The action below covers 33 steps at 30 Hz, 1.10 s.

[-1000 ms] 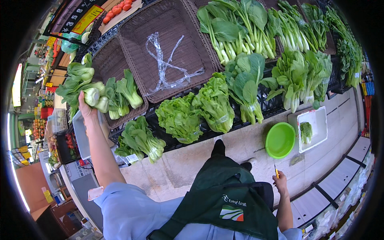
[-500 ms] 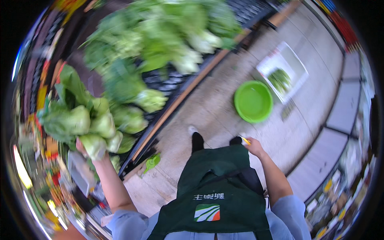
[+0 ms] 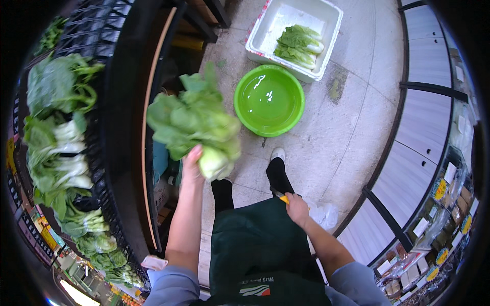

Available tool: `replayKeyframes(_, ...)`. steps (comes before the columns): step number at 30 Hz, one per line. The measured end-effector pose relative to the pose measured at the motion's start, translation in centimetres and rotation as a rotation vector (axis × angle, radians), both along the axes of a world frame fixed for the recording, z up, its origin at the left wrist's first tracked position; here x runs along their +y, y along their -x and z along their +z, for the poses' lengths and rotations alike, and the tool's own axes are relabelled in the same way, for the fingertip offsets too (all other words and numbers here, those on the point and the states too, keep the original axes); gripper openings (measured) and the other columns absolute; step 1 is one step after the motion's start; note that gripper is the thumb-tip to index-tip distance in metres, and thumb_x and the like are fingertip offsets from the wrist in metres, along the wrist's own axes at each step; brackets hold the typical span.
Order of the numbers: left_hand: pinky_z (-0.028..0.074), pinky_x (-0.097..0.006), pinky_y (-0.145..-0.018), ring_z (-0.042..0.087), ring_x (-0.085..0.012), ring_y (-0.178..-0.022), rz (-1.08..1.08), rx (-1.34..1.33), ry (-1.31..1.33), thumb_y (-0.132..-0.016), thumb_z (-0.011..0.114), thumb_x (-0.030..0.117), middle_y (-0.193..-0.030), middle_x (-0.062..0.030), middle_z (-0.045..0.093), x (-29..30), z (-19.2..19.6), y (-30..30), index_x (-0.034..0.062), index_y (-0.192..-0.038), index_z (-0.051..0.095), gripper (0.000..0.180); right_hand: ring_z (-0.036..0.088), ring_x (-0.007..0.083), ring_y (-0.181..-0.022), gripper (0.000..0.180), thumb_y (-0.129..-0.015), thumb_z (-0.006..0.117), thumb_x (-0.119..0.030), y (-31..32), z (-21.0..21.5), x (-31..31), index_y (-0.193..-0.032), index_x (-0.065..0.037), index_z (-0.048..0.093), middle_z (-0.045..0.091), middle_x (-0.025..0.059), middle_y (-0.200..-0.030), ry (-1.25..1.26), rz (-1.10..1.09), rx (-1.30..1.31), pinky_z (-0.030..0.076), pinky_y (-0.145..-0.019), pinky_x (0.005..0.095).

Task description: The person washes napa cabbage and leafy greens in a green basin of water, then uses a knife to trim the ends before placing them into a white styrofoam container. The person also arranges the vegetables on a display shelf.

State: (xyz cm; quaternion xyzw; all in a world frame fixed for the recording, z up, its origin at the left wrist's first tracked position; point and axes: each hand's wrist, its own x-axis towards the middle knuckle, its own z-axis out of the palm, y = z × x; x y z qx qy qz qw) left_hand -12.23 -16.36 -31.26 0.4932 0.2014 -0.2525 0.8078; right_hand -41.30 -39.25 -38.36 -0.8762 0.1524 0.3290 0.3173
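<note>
Since half a second ago my view has swung off the display shelf toward the floor, and the bunch of leafy greens (image 3: 196, 125) has come away from the rack, now raised in front of my chest. My left hand (image 3: 191, 162) is closed around its pale, thick stem end; the fingers sit behind the stalks, so I see only the back of the hand and thumb side. The leaves are broad, crinkled and bright green, blurred a little, fanning up and away from the grip.

My right hand (image 3: 296, 204) is clenched on a thin yellow-handled tool (image 3: 282, 198); only a short stub of it shows, so I cannot tell its kind. Just past the greens, on the grey tiled floor, sits a round, glossy green plastic basin (image 3: 269, 99), and touching its far rim a white rectangular foam box (image 3: 326, 20) holds more greens. Left of the grip, the dark wire display rack (image 3: 109, 153) carries rows of white-stemmed greens.
</note>
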Motion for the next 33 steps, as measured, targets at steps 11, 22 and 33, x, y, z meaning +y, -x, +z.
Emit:
replayKeyframes(11,0.05,-0.035,-0.079,0.058,-0.022,-0.093,0.033,0.358,-0.142,-0.073,0.07,0.014,-0.107,-0.0092,0.057,-12.6,-31.0,-0.3,0.0025,-0.119,0.046,0.053,0.051,0.0276,-0.088,0.043,-0.07,0.062,-0.015,7.1,-5.9,-0.6,-0.111,-0.009,0.052,0.053,0.0109,-0.098,-0.079,0.046,0.056,0.043,-0.074,0.0383)
replayKeyframes(22,0.041,-0.051,-0.086,0.049,-0.0275,-0.107,-0.272,0.775,-0.434,-0.069,0.074,0.043,-0.117,-0.0087,0.053,-16.3,-42.3,-0.8,0.0139,-0.125,0.044,0.07,0.052,0.0272,-0.083,0.039,-0.065,0.063,-0.015,8.4,-7.9,-2.1,-0.103,-0.009,0.057,0.055,0.0099,-0.096,-0.096,-0.026,0.06,0.043,-0.072,0.0377)
replayKeyframes(33,0.041,-0.045,-0.085,0.042,-0.0265,-0.113,-0.285,0.636,-0.402,-0.081,0.062,0.041,-0.128,-0.0069,0.038,-12.1,-38.4,-2.5,0.0139,-0.128,0.038,0.06,0.051,0.0263,-0.086,0.045,-0.066,0.065,-0.02,5.8,-7.0,-0.6,-0.109,-0.012,0.054,0.054,0.0086,-0.099,-0.028,0.082,0.052,0.042,-0.073,0.0378)
